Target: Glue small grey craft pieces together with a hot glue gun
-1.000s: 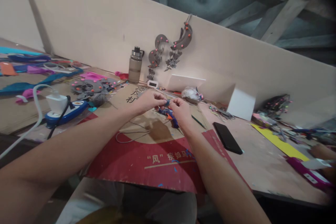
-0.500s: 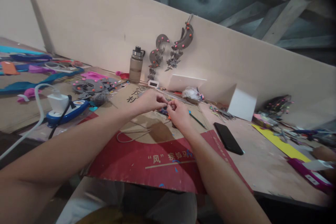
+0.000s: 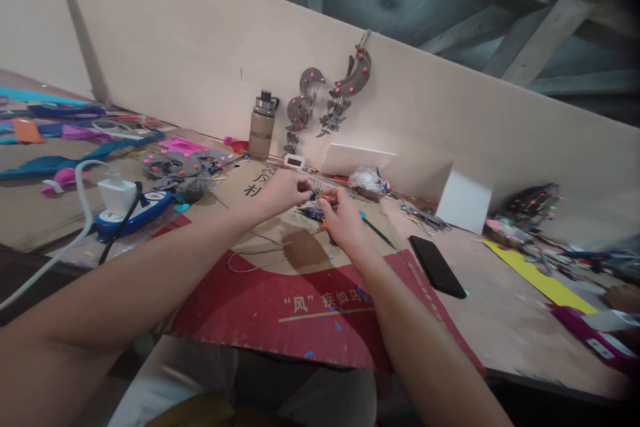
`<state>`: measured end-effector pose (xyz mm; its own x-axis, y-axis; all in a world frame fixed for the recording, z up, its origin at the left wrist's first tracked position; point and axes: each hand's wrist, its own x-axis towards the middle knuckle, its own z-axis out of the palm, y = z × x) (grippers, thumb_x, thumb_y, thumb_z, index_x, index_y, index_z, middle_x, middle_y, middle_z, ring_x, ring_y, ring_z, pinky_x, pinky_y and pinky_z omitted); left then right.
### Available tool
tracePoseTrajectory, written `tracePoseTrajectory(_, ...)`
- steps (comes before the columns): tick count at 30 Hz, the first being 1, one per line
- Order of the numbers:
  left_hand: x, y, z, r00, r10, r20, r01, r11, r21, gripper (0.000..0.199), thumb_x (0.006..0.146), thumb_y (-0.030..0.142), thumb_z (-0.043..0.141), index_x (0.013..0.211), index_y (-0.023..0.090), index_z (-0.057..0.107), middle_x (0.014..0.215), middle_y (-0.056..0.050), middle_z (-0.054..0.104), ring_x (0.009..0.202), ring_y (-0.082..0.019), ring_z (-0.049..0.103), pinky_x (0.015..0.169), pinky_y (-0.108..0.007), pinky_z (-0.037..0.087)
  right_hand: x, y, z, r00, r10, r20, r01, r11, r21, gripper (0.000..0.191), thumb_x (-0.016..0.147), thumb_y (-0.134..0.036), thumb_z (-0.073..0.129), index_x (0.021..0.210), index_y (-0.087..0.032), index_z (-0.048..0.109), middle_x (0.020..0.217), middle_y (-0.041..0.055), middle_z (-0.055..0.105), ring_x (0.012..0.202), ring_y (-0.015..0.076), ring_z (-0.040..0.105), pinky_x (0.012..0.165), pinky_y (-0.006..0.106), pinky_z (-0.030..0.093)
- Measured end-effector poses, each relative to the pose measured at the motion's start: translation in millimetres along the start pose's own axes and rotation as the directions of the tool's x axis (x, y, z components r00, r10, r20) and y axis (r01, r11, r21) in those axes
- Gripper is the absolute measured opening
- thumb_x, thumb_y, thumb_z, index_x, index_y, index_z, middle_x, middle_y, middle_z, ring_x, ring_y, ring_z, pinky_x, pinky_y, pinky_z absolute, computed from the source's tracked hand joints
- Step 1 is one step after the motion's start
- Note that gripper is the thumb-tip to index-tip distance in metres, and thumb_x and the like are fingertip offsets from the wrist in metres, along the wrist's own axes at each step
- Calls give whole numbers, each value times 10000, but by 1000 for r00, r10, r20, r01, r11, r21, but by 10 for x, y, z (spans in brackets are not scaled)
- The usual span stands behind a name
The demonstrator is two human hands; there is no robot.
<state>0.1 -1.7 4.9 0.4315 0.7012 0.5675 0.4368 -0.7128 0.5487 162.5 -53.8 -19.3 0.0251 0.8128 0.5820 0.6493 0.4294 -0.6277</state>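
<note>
My left hand is closed in a pinch above the cardboard sheet, which is red and tan with printed characters. Close beside it, my right hand is also pinched, with a bit of orange-red at its fingertips. A tiny greyish piece shows between the two hands, too small to name. Just below them lies a small dark blue object. Thin grey cord loops across the cardboard to the left. A dark green pencil-like stick lies right of my right hand.
A black phone lies to the right. At the back stand a water bottle and a small white digital display. Left are a blue power strip and grey felt pieces with pink dots. Another person's hand shows far right.
My hands have drawn slightly apart, leaving a small gap between the fingertips. More of the dark blue object shows beneath them. The view has shifted slightly.
</note>
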Motion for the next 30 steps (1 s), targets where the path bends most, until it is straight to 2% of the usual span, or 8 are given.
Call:
tracePoseTrajectory(7, 64, -364, -122, 934, -319, -161, 254, 910, -328, 69, 675, 185, 619, 685, 143, 674, 550, -21, 616, 474, -113, 548, 485, -219, 412, -56, -150, -12, 990, -136, 32, 136, 991, 19, 166, 853, -294, 490, 793, -211, 620, 750, 13, 602, 731, 164, 518, 710, 287, 374)
tracePoseTrajectory(12, 171, -731, -125, 848, -480, -224, 238, 723, -649, 113, 669, 214, 653, 729, 119, 643, 592, -23, 608, 503, -97, 554, 510, -219, 461, -188, -403, -41, 958, -254, 134, 240, 964, 114, 170, 866, -290, 494, 877, -228, 652, 804, 18, 624, 735, 155, 527, 706, 279, 386)
tracePoseTrajectory(16, 204, -810, -181, 758, -604, -244, 192, 565, -802, 109, 659, 186, 663, 714, 123, 592, 588, -1, 586, 505, -74, 535, 495, -195, 426, -293, -614, -107, 864, -380, 330, 317, 920, 231, 185, 874, -310, 502, 902, -244, 673, 829, 13, 640, 748, 144, 551, 717, 273, 415)
tracePoseTrajectory(19, 204, -794, -219, 741, -630, -233, 163, 505, -848, 116, 671, 194, 665, 724, 133, 581, 610, -1, 588, 522, -72, 535, 473, -180, 390, -282, -641, -155, 782, -423, 457, 298, 899, 322, 255, 889, -358, 484, 793, -229, 681, 837, 15, 658, 821, 150, 590, 788, 279, 430)
tracePoseTrajectory(22, 205, -764, -225, 751, -623, -217, 139, 471, -871, 121, 672, 200, 669, 741, 140, 591, 611, 7, 578, 525, -68, 524, 462, -171, 372, -168, -479, -198, 923, -198, 330, 144, 973, 181, 400, 923, -426, 378, 740, -201, 654, 779, 29, 661, 769, 152, 606, 747, 270, 441)
tracePoseTrajectory(24, 209, -745, -217, 760, -613, -213, 120, 455, -882, 124, 668, 199, 673, 748, 140, 599, 609, 14, 571, 516, -65, 516, 460, -171, 374, -73, -309, -232, 987, 28, 158, -8, 992, -125, 405, 923, -450, 357, 805, -191, 646, 785, 44, 669, 758, 161, 605, 724, 267, 435)
tracePoseTrajectory(27, 215, -717, -203, 767, -605, -215, 107, 450, -887, 127, 663, 191, 679, 752, 131, 612, 617, 11, 568, 517, -67, 518, 444, -172, 367, 11, -74, -258, 929, 341, 145, -193, 779, -597, 366, 878, -447, 449, 845, -150, 662, 853, 115, 690, 823, 199, 630, 736, 275, 429)
tracePoseTrajectory(30, 212, -686, -180, 771, -594, -229, 104, 474, -874, 125, 656, 181, 693, 737, 118, 622, 606, 7, 557, 492, -56, 489, 410, -161, 324, 1, 90, -204, 832, 497, 247, -178, 661, -729, 396, 818, -466, 530, 856, -99, 672, 885, 188, 692, 835, 244, 651, 691, 283, 435)
